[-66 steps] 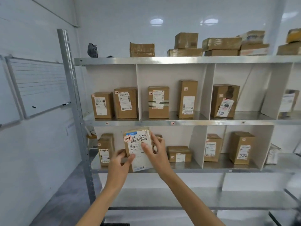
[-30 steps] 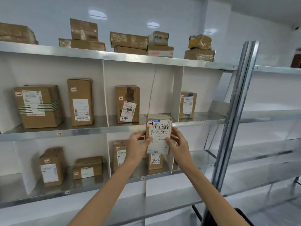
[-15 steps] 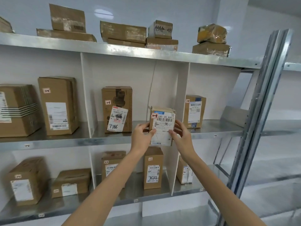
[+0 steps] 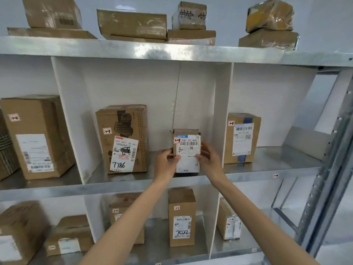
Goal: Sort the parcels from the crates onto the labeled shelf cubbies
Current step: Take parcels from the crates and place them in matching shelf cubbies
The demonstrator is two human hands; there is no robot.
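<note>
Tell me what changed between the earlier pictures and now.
The parcel, gripped by the left hand and right hand, went rightward along the shelves and up into the middle-row cubby beside the 7786 box. Both hands still hold it; the shelved boxes stayed put.

parcel storeroom | metal shelving [image 4: 172, 49] | labelled cardboard boxes [image 4: 123, 138] | white dividers [image 4: 219, 121]

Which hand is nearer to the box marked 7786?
Left. The left hand grips the small parcel just right of the 7786 box; the right hand grips the parcel's far side.

Small labelled parcel [image 4: 186, 150] upright on middle shelf [image 4: 267, 175], third cubby.
</note>
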